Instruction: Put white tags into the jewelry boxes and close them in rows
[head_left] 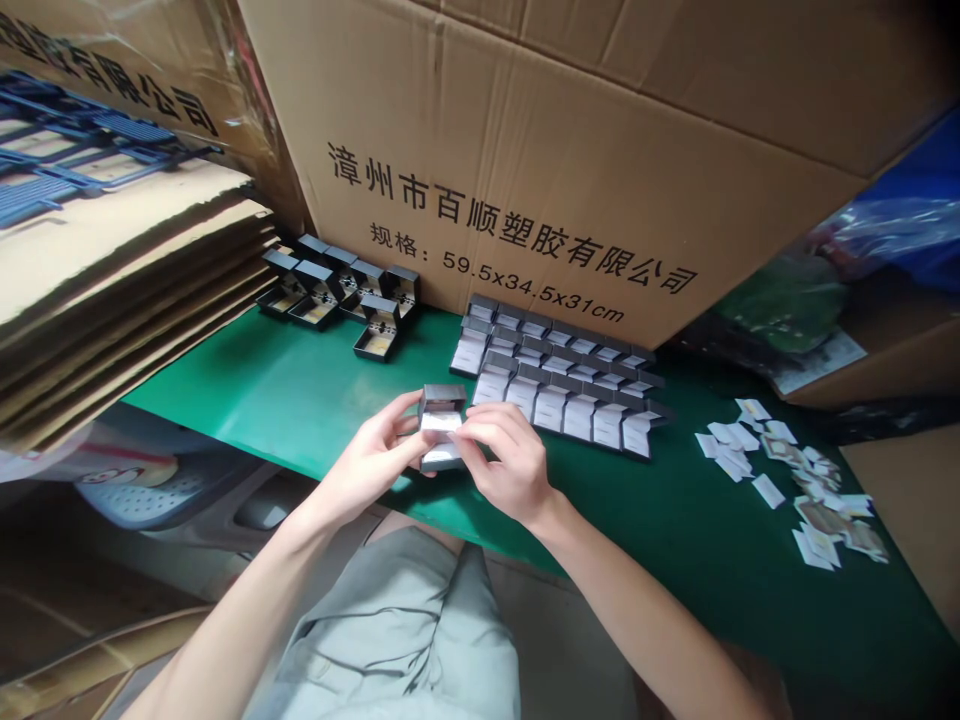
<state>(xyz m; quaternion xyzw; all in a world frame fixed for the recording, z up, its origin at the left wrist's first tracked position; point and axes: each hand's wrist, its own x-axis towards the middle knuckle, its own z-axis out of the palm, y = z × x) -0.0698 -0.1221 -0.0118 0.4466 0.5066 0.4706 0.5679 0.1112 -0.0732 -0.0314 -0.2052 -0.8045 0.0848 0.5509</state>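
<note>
Near the front edge of the green table, my left hand (379, 450) is closed around a small dark jewelry box (442, 394) with its lid raised. A white insert pad (441, 423) shows at the opening of the box. My right hand (511, 458) pinches the right edge of that pad, with the left thumb touching it from the other side. Just behind the right hand stand rows of open boxes with white pads (551, 408). Further left are several open dark boxes (377, 342) with yellowish insides and no white pad showing.
Loose white and beige pads (766, 490) lie scattered on the right of the green table (645, 545). A large printed carton (480, 160) walls off the back. Stacked cardboard sheets (135, 250) rise at the left, with blue plastic racks (67, 150) on top.
</note>
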